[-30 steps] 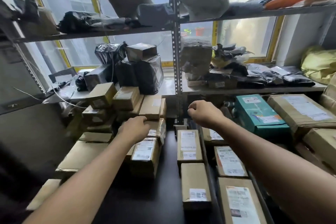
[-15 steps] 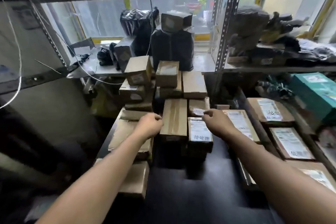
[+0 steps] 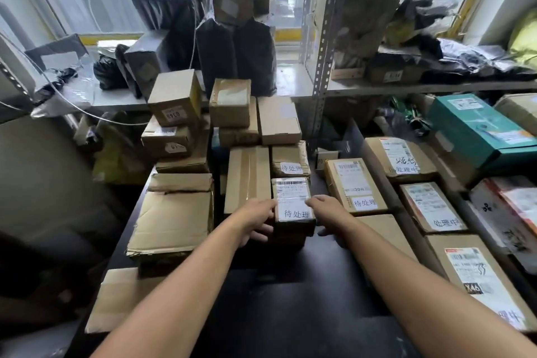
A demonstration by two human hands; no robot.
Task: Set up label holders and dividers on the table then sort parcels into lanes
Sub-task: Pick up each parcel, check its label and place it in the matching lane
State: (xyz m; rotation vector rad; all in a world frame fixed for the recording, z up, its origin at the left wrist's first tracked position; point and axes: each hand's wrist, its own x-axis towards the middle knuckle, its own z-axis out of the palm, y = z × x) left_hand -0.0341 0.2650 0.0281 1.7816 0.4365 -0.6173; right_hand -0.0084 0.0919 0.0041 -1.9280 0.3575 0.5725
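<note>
**Two hands now clasp one small parcel**

Head view. Both hands have drawn back from the far stack to the near middle of the table (image 3: 290, 299). Half a second ago the right one was picking at the slip on the parcel behind, and the left was an empty fist beside the long taped box. Now the left hand (image 3: 255, 221) curls round the left side of the small labelled parcel (image 3: 292, 203). The right hand (image 3: 329, 212) grips its right side, fingertips at the edge of the label and thumb lower down. Neither hand is free; both are grasping the same box.

That parcel stands touching the long taped box (image 3: 247, 177) on its left. It is just near of the second labelled parcel (image 3: 290, 161) and apart from the priced parcel (image 3: 354, 186) on its right. Whether it has left the table yet I cannot tell.

By my reading, the fiddling with slips has given way to sorting proper. This box carries the same handwritten slip as its two neighbours, while the right-hand row of parcels (image 3: 430, 206) bears a different one. It probably wants squaring up within its own lane, not carrying across. The leaning heap of plain boxes (image 3: 177, 136) at far left (plus flattened cardboard (image 3: 174, 221) nearer) suggests much remains unsorted.
</note>
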